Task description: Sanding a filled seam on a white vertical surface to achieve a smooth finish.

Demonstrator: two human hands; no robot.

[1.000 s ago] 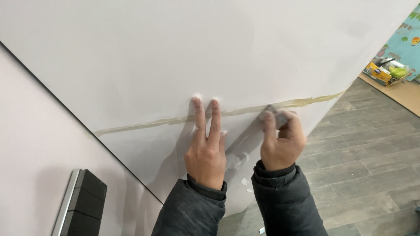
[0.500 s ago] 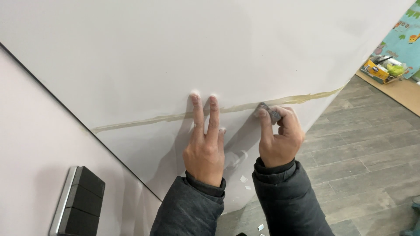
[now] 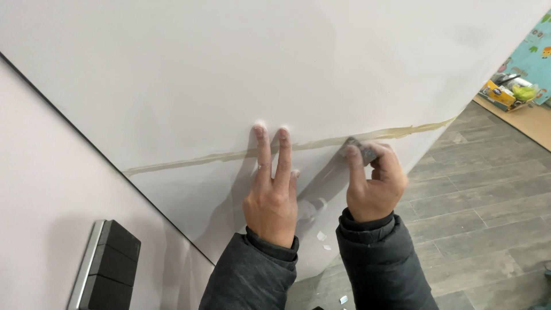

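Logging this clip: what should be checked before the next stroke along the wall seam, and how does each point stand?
1. Left hand flat on the wall, two fingers at the seam: ok.
2. Right hand grip on the small grey block: ok.
3. Block on the seam line: ok.
4. Seam residue cleared: not ok, yellowish strip on both sides.
5. Block's working face: cannot tell, hidden.

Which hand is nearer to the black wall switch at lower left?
Left. The left hand presses two fingers on the white panel, right of the black wall switch; the right hand is farther right, gripping a small grey scraper.
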